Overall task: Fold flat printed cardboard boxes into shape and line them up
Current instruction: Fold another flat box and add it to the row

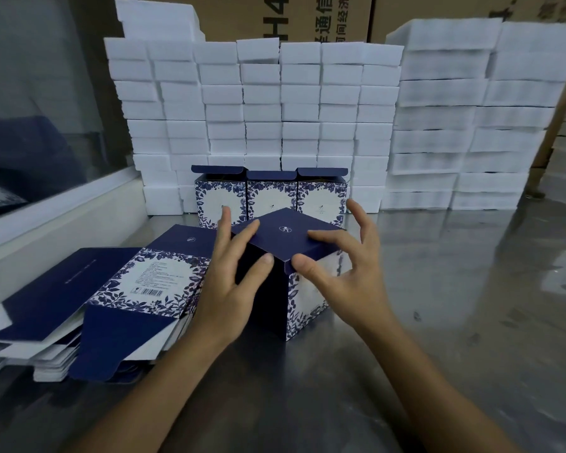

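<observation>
A folded navy box with a blue floral print stands upright on the steel table, its dark lid closed on top. My left hand rests against the box's left side, thumb and forefinger on the lid's edge. My right hand presses the lid's front corner with thumb and forefinger, its other fingers spread. Behind it, three folded boxes stand in a row with their top flaps up. A stack of flat printed boxes lies to the left.
Tall stacks of white foam blocks wall off the back of the table, with more at the right. Brown cartons stand behind them. A glass panel with a white frame runs along the left. The steel tabletop stretches to the right.
</observation>
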